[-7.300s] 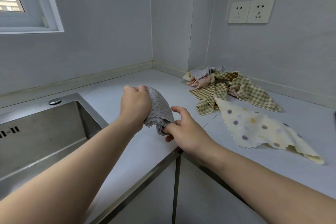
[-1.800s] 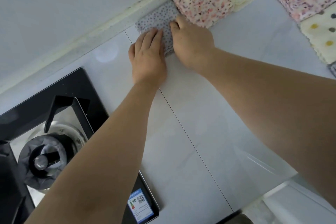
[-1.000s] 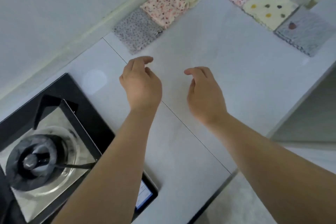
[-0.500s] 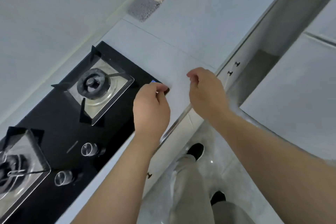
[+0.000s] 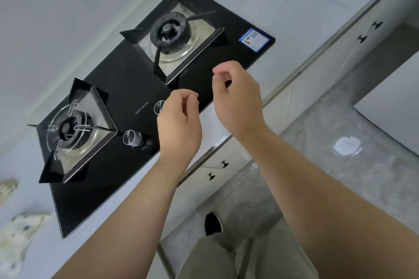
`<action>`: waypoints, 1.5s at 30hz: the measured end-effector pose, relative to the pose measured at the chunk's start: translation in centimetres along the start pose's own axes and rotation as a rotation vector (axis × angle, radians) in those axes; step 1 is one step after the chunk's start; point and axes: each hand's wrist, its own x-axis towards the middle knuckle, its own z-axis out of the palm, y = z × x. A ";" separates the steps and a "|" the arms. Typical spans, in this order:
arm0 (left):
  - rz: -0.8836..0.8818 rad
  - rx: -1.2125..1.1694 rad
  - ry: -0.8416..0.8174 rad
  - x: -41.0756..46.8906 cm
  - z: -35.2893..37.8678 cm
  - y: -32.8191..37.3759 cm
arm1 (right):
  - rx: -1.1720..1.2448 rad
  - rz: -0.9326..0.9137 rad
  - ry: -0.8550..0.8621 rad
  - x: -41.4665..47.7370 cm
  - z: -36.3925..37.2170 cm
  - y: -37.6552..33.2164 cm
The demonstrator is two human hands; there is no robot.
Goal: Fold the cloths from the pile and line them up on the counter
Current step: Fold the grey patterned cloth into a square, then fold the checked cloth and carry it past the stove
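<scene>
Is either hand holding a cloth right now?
No, the left hand and the right hand are both empty above the stove, fingers loosely curled.

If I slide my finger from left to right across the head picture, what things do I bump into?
Crumpled cream spotted cloth → steel gas burner beside it → round silver knob → left hand → right hand → far black cabinet handles.

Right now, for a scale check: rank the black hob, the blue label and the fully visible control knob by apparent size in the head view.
1. black hob: largest by far.
2. blue label and control knob: nearly alike, label perhaps slightly bigger; the knob is nearer, so unranked.
</scene>
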 end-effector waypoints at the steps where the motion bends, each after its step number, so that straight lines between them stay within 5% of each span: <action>1: 0.020 -0.020 0.042 0.1 0.3 -1.4 | 0.044 -0.023 0.021 -0.2 1.2 0.2; 7: 0.071 -0.206 0.196 -1.0 2.5 -7.6 | 0.166 -0.020 0.058 -1.8 6.1 3.3; 17: -0.036 -0.541 0.230 -1.1 2.5 -10.2 | -0.170 -0.080 -0.052 -2.6 7.2 3.9; 22: -0.107 -0.674 0.266 -3.6 0.3 -11.3 | -0.130 -0.180 -0.052 -6.0 9.1 1.8; 36: -0.001 -0.465 0.693 -16.7 -21.7 -26.4 | -0.016 -0.592 -0.416 -26.0 24.5 -10.2; 45: -0.253 -0.173 0.826 -21.4 -32.1 -39.4 | -0.112 -0.611 -0.666 -35.4 35.1 -12.4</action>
